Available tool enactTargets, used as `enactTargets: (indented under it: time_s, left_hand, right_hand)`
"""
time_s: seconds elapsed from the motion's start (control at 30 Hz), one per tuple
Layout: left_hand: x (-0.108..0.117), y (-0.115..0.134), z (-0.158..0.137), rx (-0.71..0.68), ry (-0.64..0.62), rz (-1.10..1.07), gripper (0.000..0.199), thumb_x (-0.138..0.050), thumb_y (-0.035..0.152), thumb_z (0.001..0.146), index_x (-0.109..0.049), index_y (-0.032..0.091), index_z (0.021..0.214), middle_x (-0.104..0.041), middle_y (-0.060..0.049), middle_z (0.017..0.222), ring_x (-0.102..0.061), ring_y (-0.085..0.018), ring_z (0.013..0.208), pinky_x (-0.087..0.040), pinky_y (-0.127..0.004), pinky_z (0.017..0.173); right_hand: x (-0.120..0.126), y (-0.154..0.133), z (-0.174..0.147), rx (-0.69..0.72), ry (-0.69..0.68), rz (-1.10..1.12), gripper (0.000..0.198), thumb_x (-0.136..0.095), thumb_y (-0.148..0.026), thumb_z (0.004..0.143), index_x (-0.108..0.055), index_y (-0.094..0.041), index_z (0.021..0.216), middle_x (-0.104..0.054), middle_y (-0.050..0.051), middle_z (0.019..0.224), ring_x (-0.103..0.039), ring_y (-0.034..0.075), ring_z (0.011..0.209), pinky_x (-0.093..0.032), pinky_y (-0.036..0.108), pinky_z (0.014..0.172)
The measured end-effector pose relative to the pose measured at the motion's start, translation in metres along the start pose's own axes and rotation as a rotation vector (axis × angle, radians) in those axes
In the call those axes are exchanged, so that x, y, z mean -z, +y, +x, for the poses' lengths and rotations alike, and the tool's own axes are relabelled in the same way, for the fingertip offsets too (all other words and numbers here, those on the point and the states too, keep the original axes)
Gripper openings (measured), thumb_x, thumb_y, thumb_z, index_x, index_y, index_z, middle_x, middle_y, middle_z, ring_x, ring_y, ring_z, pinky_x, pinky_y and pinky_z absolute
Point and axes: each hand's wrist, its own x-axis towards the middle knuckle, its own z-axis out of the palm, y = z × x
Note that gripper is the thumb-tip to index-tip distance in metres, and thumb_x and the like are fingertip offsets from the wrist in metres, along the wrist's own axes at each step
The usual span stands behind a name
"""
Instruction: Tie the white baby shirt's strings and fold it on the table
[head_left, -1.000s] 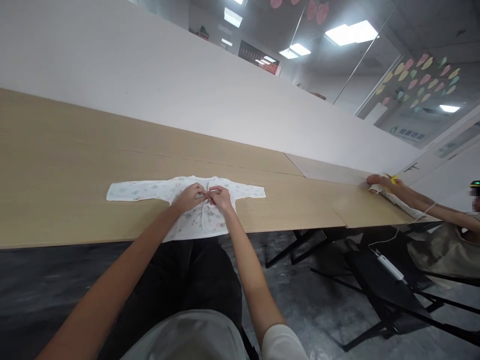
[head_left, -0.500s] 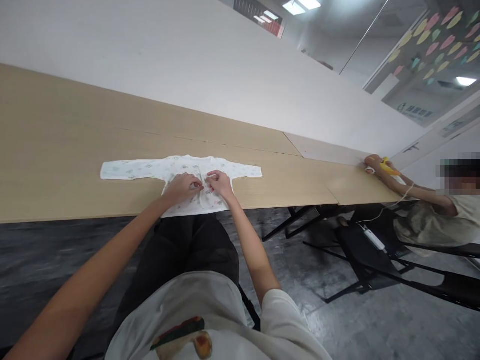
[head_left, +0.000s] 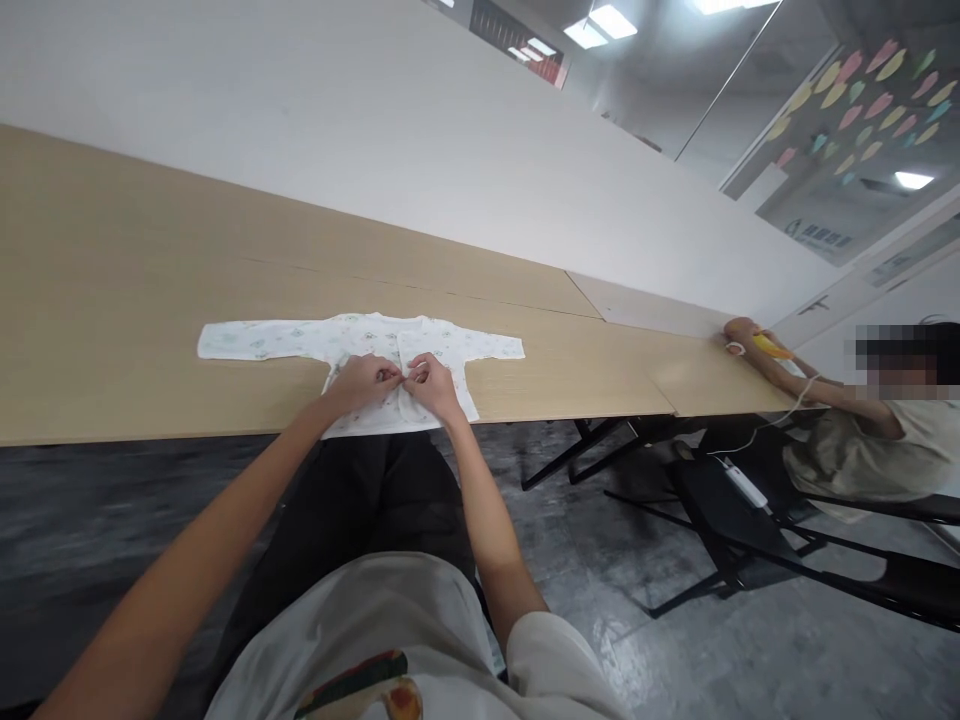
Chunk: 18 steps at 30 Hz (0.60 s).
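A small white long-sleeved baby top (head_left: 367, 332) with a faint print lies spread on the table, its sleeves stretched out to both sides and its hem at the front edge. My left hand (head_left: 365, 382) rests on the front of the top, fingers pinched at the middle opening. Right beside it, my right hand (head_left: 433, 385) is pinched on the same front edge, the fingertips of both hands nearly meeting. Whatever small fastening lies between the fingertips is too small to make out.
The long wooden table (head_left: 135, 260) runs along a white wall (head_left: 300, 130). To the right sits another person (head_left: 862, 440), arms on the table near a yellow item (head_left: 771, 345). A black folding chair (head_left: 739, 520) holds a white power strip (head_left: 746, 487).
My right hand has moved slightly left and down, closing its fingers at the front edge beside my left hand. My left hand stays nearly in place.
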Motion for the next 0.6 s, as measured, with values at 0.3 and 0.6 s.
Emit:
enactTargets:
  time_s: [0.3,0.6]
  left_hand:
    - [-0.0029,-0.0024,-0.0024,0.022,0.037,-0.169,0.034,-0.049,0.045,0.076,-0.068,0.018,0.078,-0.066,-0.004,0.075,-0.056,-0.018,0.069,-0.043,-0.027,0.065]
    - [-0.0013,-0.0028,-0.0046,-0.005,0.043,-0.247,0.030,-0.051,0.038,0.076,-0.072,0.019,0.087,-0.070,-0.007,0.088,-0.061,-0.022,0.082,-0.048,-0.034,0.079]
  right_hand:
    - [0.0009,-0.0003,-0.0022,0.002,0.045,0.096,0.025,-0.061,-0.014,0.070,-0.050,-0.022,0.091,-0.061,-0.008,0.068,-0.058,0.011,0.062,-0.045,0.021,0.066]
    - [-0.0009,0.0055,0.0014,0.023,0.027,0.074,0.027,-0.070,-0.030,0.071,-0.060,-0.022,0.095,-0.063,-0.004,0.069,-0.056,0.012,0.061,-0.045,0.021,0.062]
